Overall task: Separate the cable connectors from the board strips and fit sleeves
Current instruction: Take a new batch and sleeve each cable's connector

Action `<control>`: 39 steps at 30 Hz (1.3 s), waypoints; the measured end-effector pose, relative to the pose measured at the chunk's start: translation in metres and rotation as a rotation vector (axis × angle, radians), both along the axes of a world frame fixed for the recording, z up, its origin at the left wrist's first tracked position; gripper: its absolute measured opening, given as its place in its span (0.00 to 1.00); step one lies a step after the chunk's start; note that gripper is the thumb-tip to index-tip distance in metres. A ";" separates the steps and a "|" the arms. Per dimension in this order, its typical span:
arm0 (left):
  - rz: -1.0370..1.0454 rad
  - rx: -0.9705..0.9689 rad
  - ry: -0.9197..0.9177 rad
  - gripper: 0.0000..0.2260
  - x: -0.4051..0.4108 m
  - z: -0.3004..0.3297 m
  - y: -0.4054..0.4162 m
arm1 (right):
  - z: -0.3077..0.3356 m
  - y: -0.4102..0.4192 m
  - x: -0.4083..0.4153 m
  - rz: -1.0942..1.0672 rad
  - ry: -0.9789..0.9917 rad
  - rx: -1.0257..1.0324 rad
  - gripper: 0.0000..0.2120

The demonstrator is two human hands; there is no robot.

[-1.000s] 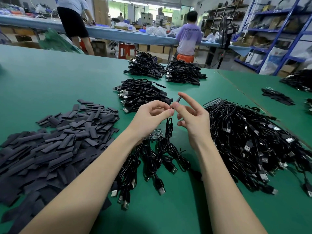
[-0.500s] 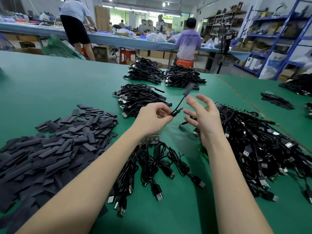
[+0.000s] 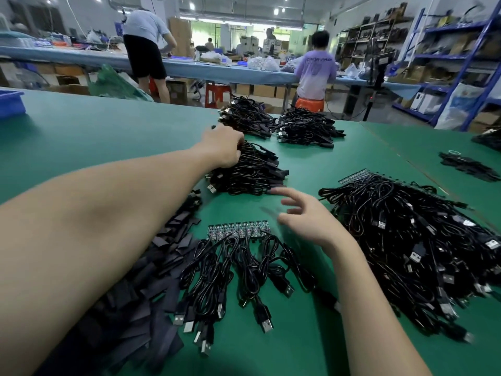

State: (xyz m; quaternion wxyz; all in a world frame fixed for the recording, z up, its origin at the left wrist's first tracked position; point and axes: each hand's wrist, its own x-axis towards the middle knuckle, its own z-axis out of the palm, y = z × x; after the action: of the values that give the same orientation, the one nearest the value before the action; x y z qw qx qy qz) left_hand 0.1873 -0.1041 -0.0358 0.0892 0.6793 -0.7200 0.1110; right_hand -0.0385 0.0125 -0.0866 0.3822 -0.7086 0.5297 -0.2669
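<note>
My left hand (image 3: 223, 149) reaches far forward onto a heap of sleeved black cables (image 3: 252, 172). Its fingers curl down into the heap, and what they hold is hidden. My right hand (image 3: 306, 219) hovers blurred above the green table (image 3: 108, 137), fingers spread and holding nothing. Just left of it lies a short board strip (image 3: 238, 230) with several black USB cables (image 3: 244, 270) still attached, fanning towards me. Flat dark sleeves (image 3: 165, 256) lie in a pile under and beside my left forearm.
A large heap of cables on board strips (image 3: 406, 240) fills the right side. Two more cable heaps (image 3: 245, 118) (image 3: 307, 127) sit at the far edge. A blue bin (image 3: 10, 103) stands far left. Two people work at a far bench.
My left hand has swung away from my right hand and forward to the middle cable heap, taking the sleeved cable along. My right hand has dropped lower, still open.
</note>
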 end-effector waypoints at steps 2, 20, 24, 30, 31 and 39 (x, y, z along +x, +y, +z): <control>-0.019 -0.004 0.089 0.20 0.001 -0.009 0.002 | -0.002 0.001 0.002 0.005 0.070 -0.006 0.22; -0.147 0.245 0.428 0.07 -0.029 -0.063 0.114 | -0.020 -0.011 0.013 -0.195 0.259 -0.065 0.08; -0.199 0.303 0.512 0.05 -0.025 -0.063 0.117 | -0.019 -0.008 0.014 -0.211 0.165 -0.059 0.12; -0.364 0.225 0.782 0.05 -0.018 -0.047 0.126 | -0.004 0.000 0.011 -0.074 -0.177 -0.044 0.12; -0.383 0.225 0.797 0.05 -0.017 -0.044 0.126 | -0.002 0.001 0.009 -0.057 -0.204 -0.059 0.12; -0.514 0.197 0.888 0.07 -0.018 -0.044 0.124 | -0.003 0.001 0.008 0.002 -0.336 -0.061 0.10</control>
State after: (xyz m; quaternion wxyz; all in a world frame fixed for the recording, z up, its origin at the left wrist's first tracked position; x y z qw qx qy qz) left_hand 0.1692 0.0200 -0.0802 0.3462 0.4673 -0.7632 -0.2815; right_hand -0.0305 0.0135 -0.0892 0.4441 -0.6656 0.4493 -0.3974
